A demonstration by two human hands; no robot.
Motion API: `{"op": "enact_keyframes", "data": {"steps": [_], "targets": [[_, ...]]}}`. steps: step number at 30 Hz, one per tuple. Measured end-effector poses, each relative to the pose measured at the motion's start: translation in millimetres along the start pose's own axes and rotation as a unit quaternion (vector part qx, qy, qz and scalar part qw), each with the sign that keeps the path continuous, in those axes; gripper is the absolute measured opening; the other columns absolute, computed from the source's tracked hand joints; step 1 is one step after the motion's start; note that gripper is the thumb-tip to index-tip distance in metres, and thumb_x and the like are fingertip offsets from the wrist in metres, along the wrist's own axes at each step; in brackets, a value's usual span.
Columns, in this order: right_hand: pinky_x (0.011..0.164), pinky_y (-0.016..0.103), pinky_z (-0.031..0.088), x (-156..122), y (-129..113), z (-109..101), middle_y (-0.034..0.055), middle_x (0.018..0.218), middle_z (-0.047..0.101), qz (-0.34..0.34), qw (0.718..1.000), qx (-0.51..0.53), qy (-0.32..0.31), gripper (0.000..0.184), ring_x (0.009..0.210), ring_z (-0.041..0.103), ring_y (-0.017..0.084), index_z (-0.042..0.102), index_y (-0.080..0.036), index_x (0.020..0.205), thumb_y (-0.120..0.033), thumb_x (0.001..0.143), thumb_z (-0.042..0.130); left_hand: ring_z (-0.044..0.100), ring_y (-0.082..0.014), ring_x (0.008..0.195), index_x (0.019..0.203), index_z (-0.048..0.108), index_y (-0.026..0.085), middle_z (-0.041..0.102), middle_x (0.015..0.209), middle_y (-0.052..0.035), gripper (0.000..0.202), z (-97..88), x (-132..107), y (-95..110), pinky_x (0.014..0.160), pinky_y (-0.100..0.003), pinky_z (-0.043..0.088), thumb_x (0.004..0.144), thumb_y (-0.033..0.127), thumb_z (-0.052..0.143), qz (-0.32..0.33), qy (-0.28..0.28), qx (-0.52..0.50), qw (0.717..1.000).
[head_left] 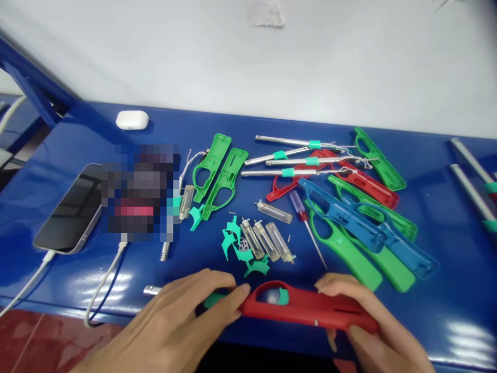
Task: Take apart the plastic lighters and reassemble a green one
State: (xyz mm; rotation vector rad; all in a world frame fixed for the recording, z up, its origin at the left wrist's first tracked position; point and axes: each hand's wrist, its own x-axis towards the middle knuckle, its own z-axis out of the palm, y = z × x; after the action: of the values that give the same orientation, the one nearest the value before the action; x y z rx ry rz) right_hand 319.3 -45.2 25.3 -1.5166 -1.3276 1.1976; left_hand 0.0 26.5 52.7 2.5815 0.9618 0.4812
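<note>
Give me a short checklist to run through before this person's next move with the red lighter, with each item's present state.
1. Left hand on the front end of the red lighter: ok.
2. Right hand holding its handle end: ok.
3. Green trigger showing in the finger opening: ok.
4. Screwdriver lying unobstructed on the table: ok.
5. No loose screws about: not ok; a small screw lies beside the clear tanks.
6. Inner parts seated inside the red lighter: cannot tell; its shell hides them.
</note>
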Motion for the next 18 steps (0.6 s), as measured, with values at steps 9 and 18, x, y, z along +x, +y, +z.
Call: {"op": "enact_keyframes", "data": {"steps": [9,18], "targets": [[0.051,0.027,0.060,-6,16,16,0.0079,0.103,0.079,0.015,0.996,0.067,0.050,0.028,0.049,0.067,0.014,0.075,-0.026,0.112,-0.049,0.107,0.059,0.069,-0.0202,0.117,0.169,0.030,0.021,0.076,0.128,0.0001,0.080,14.6,-15,5,0.106,-0.033,0.054,0.095,-0.006,0.032,0.033,-0.077,0.118,0.989],[0.053,0.032,0.061,0,6,14,0.0094,0.102,0.077,-0.007,0.995,0.090,0.051,0.016,0.066,0.072,0.022,0.077,-0.028,0.106,-0.041,0.102,0.067,0.071,-0.0222,0.112,0.159,0.046,0.026,0.077,0.131,0.0034,0.062,15.8,-13,12,0.101,-0.038,0.054,0.100,0.008,0.037,0.028,-0.126,0.163,0.978]]}}
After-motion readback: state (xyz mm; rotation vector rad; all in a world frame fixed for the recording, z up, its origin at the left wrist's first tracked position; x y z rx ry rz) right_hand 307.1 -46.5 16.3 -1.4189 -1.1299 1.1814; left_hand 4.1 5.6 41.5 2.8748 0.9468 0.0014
